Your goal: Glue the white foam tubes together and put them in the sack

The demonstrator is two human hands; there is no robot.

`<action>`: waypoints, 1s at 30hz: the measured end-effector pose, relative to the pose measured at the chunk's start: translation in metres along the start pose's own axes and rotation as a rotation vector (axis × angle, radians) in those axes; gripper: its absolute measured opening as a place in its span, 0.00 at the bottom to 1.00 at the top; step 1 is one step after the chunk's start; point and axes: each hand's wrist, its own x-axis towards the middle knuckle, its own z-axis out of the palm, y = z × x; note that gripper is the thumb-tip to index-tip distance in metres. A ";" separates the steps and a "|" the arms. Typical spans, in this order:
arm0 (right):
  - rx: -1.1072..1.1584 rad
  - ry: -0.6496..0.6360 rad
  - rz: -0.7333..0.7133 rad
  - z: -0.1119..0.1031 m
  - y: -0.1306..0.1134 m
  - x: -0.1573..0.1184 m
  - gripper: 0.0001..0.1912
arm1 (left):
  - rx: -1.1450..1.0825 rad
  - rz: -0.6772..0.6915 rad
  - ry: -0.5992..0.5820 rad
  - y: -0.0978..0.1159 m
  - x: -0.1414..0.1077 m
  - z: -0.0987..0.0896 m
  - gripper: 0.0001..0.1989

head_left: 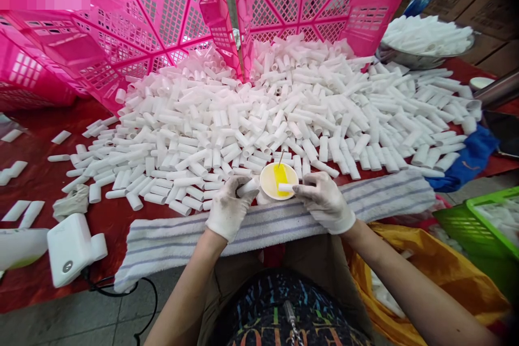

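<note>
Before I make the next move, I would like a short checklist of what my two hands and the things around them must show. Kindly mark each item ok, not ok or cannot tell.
1. Left hand holds a white tube: ok.
2. Right hand holds a second tube over the bowl: ok.
3. Second tube touches the yellow piece: cannot tell; they overlap in this view.
4. Gloves are clean: not ok; both look grey-stained at the fingers.
5. Bowl is steady: cannot tell; its support is unclear.
6. More tubes are close by: ok; the pile lies just beyond the bowl.
</note>
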 end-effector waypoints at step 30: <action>-0.271 0.265 0.160 -0.032 -0.047 -0.071 0.21 | 0.342 0.000 -0.221 0.072 -0.055 0.100 0.26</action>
